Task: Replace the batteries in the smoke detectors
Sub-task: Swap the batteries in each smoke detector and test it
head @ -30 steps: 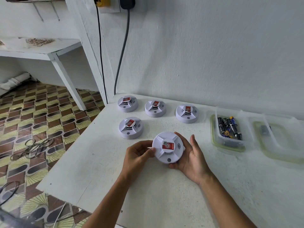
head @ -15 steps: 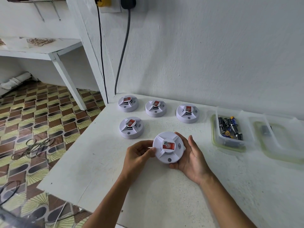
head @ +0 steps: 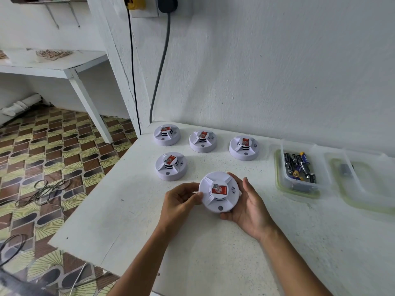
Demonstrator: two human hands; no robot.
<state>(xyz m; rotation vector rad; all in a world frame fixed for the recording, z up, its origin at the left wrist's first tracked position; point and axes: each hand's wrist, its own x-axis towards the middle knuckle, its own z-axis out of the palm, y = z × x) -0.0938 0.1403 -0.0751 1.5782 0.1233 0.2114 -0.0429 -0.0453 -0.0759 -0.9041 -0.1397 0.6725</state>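
Observation:
A round white smoke detector [head: 219, 192] with a red label sits between both hands, just above the white table [head: 128, 210]. My left hand [head: 180, 202] grips its left rim with curled fingers and thumb. My right hand [head: 249, 207] cups its right side and underside, fingers wrapped round the far edge. Several more detectors lie face up behind: one at the left [head: 170, 166] and three in a back row [head: 167, 135] [head: 202, 141] [head: 244, 148]. A clear tub [head: 299, 184] to the right holds several loose batteries [head: 299, 165].
A second clear container [head: 367, 189] at the far right holds one small dark item [head: 345, 169]. The wall runs close behind the table, with two cables hanging from sockets [head: 159, 67]. The table's left edge drops to a patterned floor with loose wires [head: 42, 191].

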